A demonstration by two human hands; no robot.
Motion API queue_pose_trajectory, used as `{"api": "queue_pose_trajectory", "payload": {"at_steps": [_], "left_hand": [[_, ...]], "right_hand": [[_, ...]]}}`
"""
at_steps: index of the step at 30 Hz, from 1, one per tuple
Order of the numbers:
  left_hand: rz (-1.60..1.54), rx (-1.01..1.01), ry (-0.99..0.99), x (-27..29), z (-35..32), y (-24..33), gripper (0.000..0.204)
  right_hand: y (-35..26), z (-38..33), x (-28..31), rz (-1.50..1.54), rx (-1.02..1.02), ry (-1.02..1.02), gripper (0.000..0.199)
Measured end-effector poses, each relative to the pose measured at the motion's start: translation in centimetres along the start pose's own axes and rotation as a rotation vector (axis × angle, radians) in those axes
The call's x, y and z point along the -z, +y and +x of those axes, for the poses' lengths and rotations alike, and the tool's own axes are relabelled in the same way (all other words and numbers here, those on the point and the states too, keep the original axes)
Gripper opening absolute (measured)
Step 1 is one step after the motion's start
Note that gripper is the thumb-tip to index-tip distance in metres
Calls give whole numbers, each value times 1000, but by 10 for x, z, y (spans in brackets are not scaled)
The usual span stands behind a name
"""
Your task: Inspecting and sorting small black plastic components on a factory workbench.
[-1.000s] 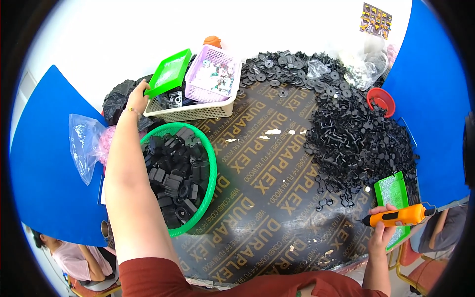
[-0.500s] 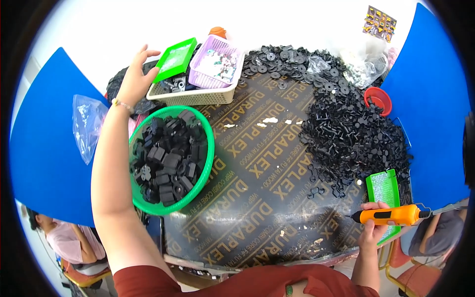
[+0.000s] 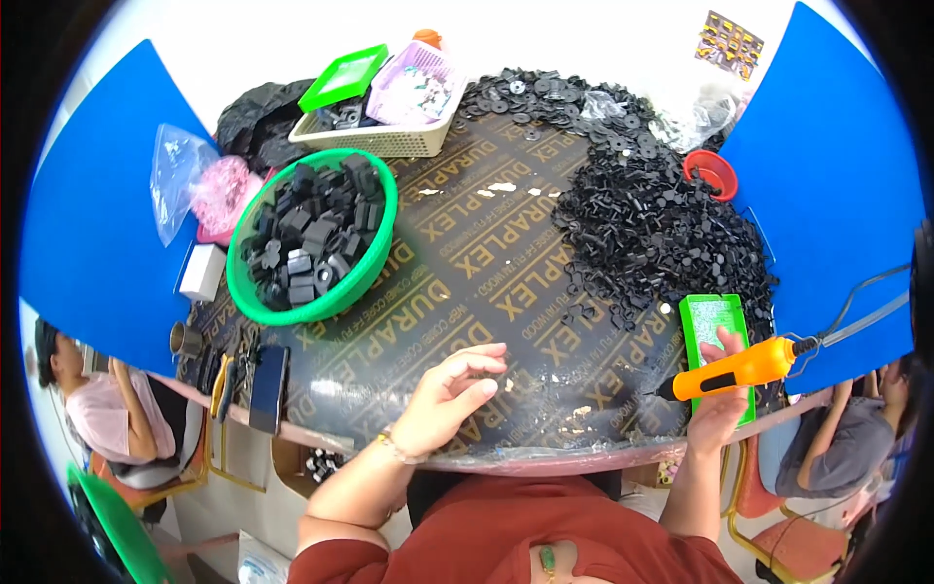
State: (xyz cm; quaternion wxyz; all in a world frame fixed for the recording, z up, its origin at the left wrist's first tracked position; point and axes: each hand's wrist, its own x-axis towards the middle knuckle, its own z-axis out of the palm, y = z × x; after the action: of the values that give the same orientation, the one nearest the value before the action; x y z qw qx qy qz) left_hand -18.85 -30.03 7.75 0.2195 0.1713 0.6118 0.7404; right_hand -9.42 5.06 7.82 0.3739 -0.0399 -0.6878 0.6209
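Note:
My right hand (image 3: 718, 401) grips an orange electric screwdriver (image 3: 736, 369) with a cable, held just over a green rectangular tray (image 3: 713, 325) near the table's right front edge. My left hand (image 3: 450, 392) hovers open and empty over the dark printed table top (image 3: 467, 282) near the front edge, fingers spread. A green round basin (image 3: 375, 255) full of black plastic blocks stands to the left. A big heap of small black plastic parts (image 3: 654, 234) lies on the right half of the table.
A cream basket (image 3: 370, 141) at the back holds a green tray (image 3: 343, 77) and a pink basket (image 3: 421, 90). A red cup (image 3: 711, 171), black washers (image 3: 545, 100), plastic bags (image 3: 180, 175) and a phone (image 3: 268, 387) lie around. Blue partitions flank both sides; people sit lower left and right.
My left hand has drawn back from the green tray at the far basket to the table's front edge. The view has shifted; the right hand still holds the screwdriver.

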Motion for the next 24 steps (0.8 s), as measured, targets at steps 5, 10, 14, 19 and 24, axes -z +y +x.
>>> {"api": "queue_pose_trajectory", "payload": {"at_steps": [5,10,14,19,24], "left_hand": [[-244,-203,501,-25,-6,-9,57],[-862,-429,957,105,1,5,67],[-849,-308,1046,167,-1,12,64],[-654,-310,1010,164,5,-3,41],[-914,-292,818,89,11,7,41]], "right_hand": [[-1,-10,21,-200,394,268,84],[-19,-8,14,-270,677,162,78],[-24,-9,9,-381,670,123,84],[-29,-20,3,-477,969,302,75],[-30,-23,-83,-278,474,-435,81]]}}
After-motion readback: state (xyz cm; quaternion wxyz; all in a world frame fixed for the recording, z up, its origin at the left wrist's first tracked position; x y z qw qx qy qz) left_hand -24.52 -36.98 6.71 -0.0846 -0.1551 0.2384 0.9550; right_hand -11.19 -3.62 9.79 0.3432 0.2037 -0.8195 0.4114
